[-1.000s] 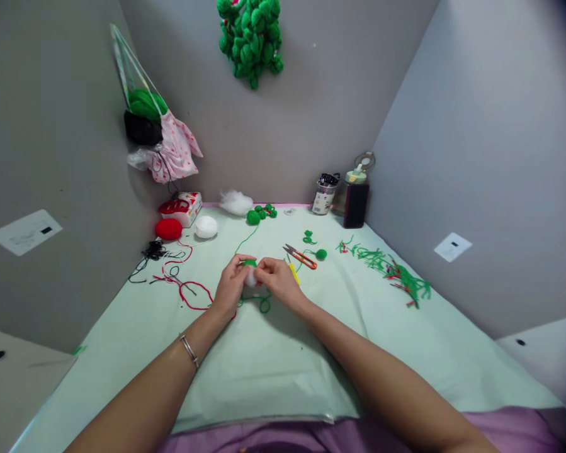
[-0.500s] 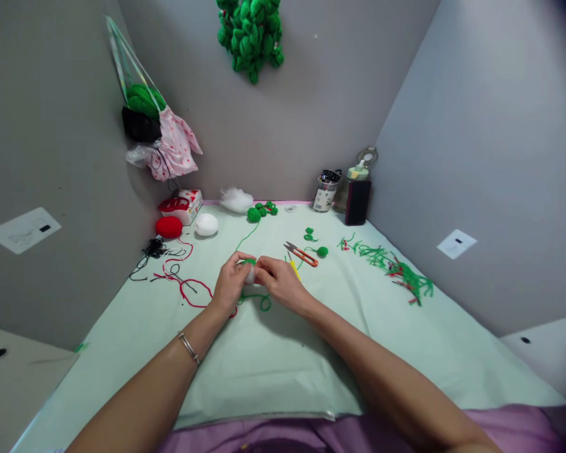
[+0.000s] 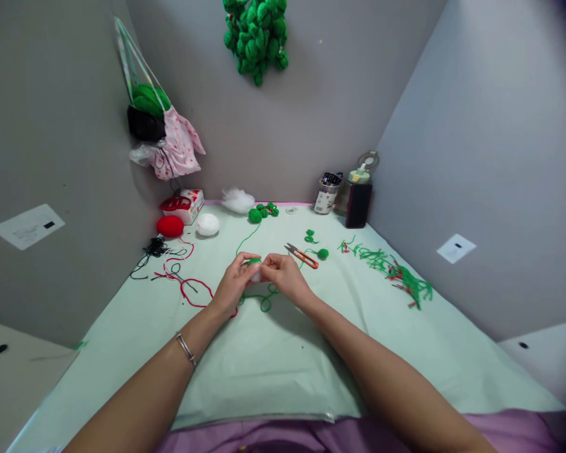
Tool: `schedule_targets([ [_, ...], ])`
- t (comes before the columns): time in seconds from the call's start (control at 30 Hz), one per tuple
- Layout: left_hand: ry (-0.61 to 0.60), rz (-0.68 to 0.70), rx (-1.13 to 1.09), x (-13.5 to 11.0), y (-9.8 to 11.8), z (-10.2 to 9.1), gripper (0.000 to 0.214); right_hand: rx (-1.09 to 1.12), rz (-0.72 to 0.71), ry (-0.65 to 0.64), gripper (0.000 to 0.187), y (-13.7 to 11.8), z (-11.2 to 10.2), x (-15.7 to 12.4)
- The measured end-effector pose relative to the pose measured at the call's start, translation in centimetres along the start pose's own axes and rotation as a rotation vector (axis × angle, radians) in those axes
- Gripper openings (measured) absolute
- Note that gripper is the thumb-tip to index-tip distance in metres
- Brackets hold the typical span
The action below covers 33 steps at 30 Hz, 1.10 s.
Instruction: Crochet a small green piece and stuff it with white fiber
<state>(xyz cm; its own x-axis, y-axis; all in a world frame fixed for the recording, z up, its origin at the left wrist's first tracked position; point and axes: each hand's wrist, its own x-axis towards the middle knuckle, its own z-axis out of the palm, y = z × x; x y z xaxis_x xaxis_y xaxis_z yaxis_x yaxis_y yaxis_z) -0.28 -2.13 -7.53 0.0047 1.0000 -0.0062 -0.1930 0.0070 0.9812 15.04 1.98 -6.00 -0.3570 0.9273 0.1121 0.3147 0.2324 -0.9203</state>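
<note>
My left hand point(image 3: 233, 284) and my right hand point(image 3: 286, 277) meet over the middle of the pale green table cover point(image 3: 273, 358). Both pinch a small green crochet piece with white stuffing point(image 3: 255, 269) between their fingertips. A green yarn strand point(image 3: 264, 301) loops on the cover just below the hands and runs back toward the green yarn pieces point(image 3: 260, 212). A silver bangle point(image 3: 187, 349) sits on my left wrist.
Orange-handled snips point(image 3: 302, 255) and a small green ball point(image 3: 322, 253) lie right of the hands. Green yarn scraps point(image 3: 396, 272) spread further right. Red yarn point(image 3: 188, 286), a red ball point(image 3: 170, 226), a white ball point(image 3: 208, 224) and white stuffing point(image 3: 238, 201) lie left and behind. A cup point(image 3: 324, 197) and bottle point(image 3: 358, 198) stand in the corner.
The white stuffing shows less between the fingers now than a second ago; it has gone further into the green piece. Both hands have stayed close together in the same place.
</note>
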Motion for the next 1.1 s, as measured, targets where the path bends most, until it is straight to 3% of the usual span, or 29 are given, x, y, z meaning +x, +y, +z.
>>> schedule_targets([
  [0.17, -0.007, -0.001, 0.043, 0.1, 0.4, -0.4, 0.029, -0.057, -0.053, -0.030, 0.018, -1.2, -1.0, -0.8],
  [0.5, 0.201, -0.028, 0.072, 0.8, -0.5, 0.1, 0.035, -0.111, -0.118, -0.031, 0.019, -2.2, 0.5, -1.8],
  [0.67, 0.183, -0.057, 0.041, 0.7, 0.1, 0.1, 0.036, -0.022, -0.188, 0.041, 0.018, -2.9, -1.0, -1.3],
  [0.77, 0.154, -0.068, 0.024, 0.6, 0.2, 0.2, 0.036, 0.065, -0.207, -0.017, 0.026, -3.2, -1.4, -1.4],
  [0.83, 0.144, -0.071, 0.013, 0.5, 0.3, 0.2, 0.035, 0.093, -0.195, -0.040, 0.022, -3.1, -1.4, -1.4],
  [0.9, 0.145, -0.070, 0.002, 0.4, 0.3, 0.2, 0.035, 0.078, -0.191, -0.015, 0.011, -2.8, -1.3, -1.3],
  [1.0, 0.149, -0.064, -0.011, 0.4, 0.2, 0.1, 0.035, -0.013, -0.198, 0.039, 0.020, -2.2, -1.3, -1.3],
  [1.1, 0.149, -0.060, -0.021, 0.3, 0.0, 0.2, 0.034, -0.107, -0.196, 0.031, 0.016, -2.1, -1.1, -1.3],
])
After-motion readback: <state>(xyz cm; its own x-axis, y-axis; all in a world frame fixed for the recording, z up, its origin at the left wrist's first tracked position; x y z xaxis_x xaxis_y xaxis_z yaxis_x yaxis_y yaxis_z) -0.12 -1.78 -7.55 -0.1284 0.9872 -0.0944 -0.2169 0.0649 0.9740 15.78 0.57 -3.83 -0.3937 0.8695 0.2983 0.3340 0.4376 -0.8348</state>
